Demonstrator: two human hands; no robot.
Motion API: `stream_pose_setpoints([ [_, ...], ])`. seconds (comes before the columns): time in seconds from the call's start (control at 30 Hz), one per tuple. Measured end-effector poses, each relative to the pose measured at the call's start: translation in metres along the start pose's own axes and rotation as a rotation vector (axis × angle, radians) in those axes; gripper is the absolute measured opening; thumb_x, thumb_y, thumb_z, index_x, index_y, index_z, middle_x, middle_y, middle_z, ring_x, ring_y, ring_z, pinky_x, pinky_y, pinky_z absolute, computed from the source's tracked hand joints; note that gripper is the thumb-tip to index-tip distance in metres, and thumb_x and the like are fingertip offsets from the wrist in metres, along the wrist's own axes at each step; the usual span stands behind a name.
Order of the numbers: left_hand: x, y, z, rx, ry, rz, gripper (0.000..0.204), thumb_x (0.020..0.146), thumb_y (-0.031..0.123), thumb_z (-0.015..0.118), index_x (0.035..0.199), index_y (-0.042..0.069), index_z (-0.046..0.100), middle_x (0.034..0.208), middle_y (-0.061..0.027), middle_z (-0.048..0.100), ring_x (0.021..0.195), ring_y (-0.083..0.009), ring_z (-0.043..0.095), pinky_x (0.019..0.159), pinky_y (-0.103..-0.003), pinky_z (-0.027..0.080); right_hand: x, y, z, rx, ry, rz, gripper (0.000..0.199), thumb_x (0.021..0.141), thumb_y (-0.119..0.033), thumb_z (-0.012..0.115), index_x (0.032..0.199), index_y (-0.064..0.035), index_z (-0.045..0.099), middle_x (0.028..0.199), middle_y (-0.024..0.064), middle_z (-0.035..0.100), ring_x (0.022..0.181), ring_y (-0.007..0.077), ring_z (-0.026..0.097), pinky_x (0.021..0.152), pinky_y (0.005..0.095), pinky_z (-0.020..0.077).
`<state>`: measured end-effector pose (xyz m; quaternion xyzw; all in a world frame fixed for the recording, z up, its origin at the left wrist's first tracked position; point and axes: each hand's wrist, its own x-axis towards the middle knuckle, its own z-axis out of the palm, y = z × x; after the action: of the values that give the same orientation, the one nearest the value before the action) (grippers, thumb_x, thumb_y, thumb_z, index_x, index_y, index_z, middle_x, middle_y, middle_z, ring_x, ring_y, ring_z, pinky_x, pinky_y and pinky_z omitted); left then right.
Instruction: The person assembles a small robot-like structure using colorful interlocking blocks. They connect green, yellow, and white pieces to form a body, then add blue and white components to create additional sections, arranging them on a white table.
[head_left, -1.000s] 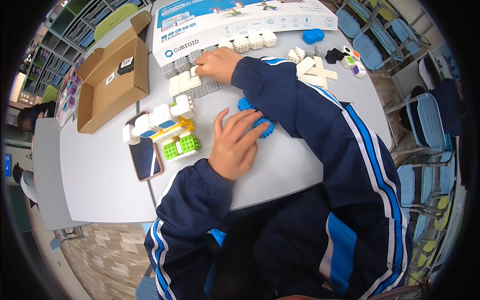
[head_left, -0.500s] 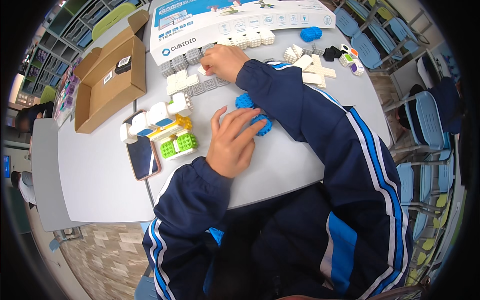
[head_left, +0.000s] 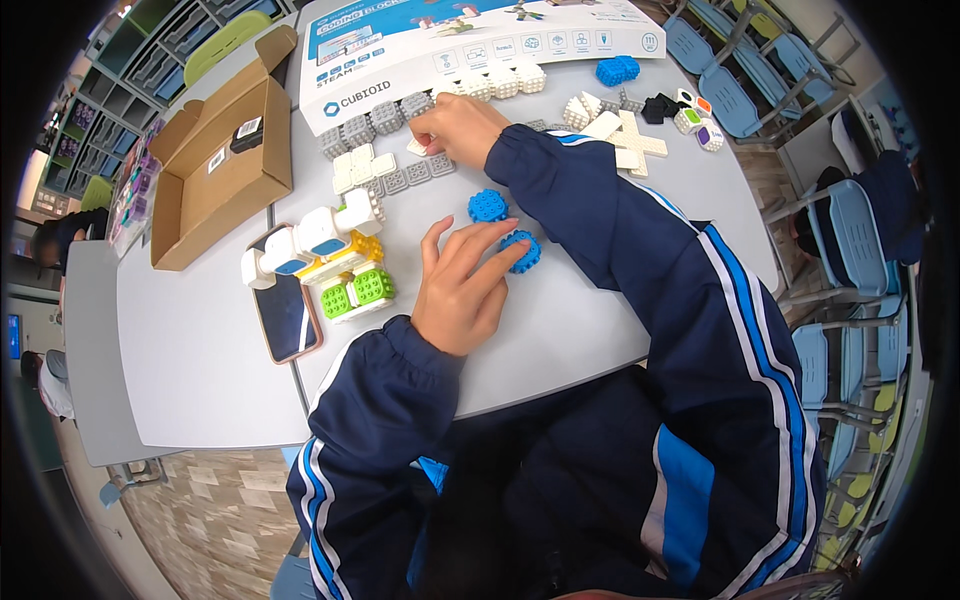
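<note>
My right hand [head_left: 455,125] reaches across the grey table [head_left: 200,370] to a row of grey studded blocks [head_left: 405,180]. Its fingertips pinch a small white block [head_left: 416,147]. My left hand [head_left: 460,285] lies flat on the table with its fingers apart. Those fingertips touch a blue toothed wheel [head_left: 524,252]. A second blue wheel [head_left: 488,205] lies just beyond them. Left of my left hand stands a built model of white, blue and yellow blocks [head_left: 320,240] with two green blocks [head_left: 358,292] at its front.
A phone [head_left: 290,315] lies under the model. An open cardboard box [head_left: 220,170] sits far left, and a large flat printed box [head_left: 470,40] lies at the back. White flat pieces [head_left: 625,140], a blue block [head_left: 615,70] and small cubes [head_left: 700,120] lie far right. Blue chairs [head_left: 845,230] stand beside the table.
My right hand has slid a little to the right along the row of blocks. My left hand has stayed on the blue wheel.
</note>
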<state>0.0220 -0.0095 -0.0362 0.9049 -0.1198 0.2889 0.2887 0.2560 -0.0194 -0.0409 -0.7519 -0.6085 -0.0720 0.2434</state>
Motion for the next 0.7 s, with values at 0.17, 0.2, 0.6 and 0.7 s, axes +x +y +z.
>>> stream_pose_setpoints([
  [0.17, 0.0, 0.001, -0.002, 0.017, -0.003, 0.011, 0.053, 0.071, -0.011, 0.058, 0.119, 0.01, 0.072, 0.134, -0.0097, 0.063, 0.117, -0.0286, 0.061, 0.113, -0.054, 0.028, -0.001, 0.002, 0.0, -0.007, 0.041, -0.068, 0.015, 0.077, -0.004, 0.077, 0.085, -0.0134, 0.068, 0.084, 0.0112, 0.062, 0.085, 0.0323, 0.067, 0.072, 0.0428, 0.0536],
  [0.2, 0.0, 0.001, -0.002, 0.017, -0.005, 0.017, 0.054, 0.071, -0.011, 0.058, 0.119, 0.01, 0.072, 0.134, -0.0098, 0.063, 0.117, -0.0286, 0.061, 0.113, -0.053, 0.028, -0.002, 0.003, 0.0, 0.006, 0.059, -0.084, 0.016, 0.076, -0.003, 0.077, 0.085, -0.0133, 0.068, 0.084, 0.011, 0.062, 0.084, 0.0323, 0.067, 0.072, 0.0424, 0.0537],
  [0.6, 0.0, -0.001, -0.001, 0.002, -0.019, 0.033, 0.055, 0.07, -0.011, 0.058, 0.119, 0.009, 0.071, 0.132, -0.0104, 0.064, 0.116, -0.0289, 0.061, 0.11, -0.051, 0.034, -0.003, 0.006, 0.0, 0.018, 0.101, -0.128, 0.015, 0.079, -0.001, 0.073, 0.084, -0.0113, 0.064, 0.08, 0.0098, 0.067, 0.091, 0.03, 0.067, 0.073, 0.0429, 0.0532],
  [0.7, 0.002, 0.0, -0.004, 0.026, 0.011, 0.05, 0.052, 0.07, -0.01, 0.06, 0.118, 0.008, 0.072, 0.131, -0.0103, 0.064, 0.112, -0.0301, 0.061, 0.105, -0.049, 0.038, -0.005, 0.01, -0.012, 0.015, 0.189, -0.179, 0.014, 0.08, -0.004, 0.073, 0.088, -0.0104, 0.064, 0.082, 0.0064, 0.067, 0.09, 0.0285, 0.066, 0.074, 0.041, 0.0535],
])
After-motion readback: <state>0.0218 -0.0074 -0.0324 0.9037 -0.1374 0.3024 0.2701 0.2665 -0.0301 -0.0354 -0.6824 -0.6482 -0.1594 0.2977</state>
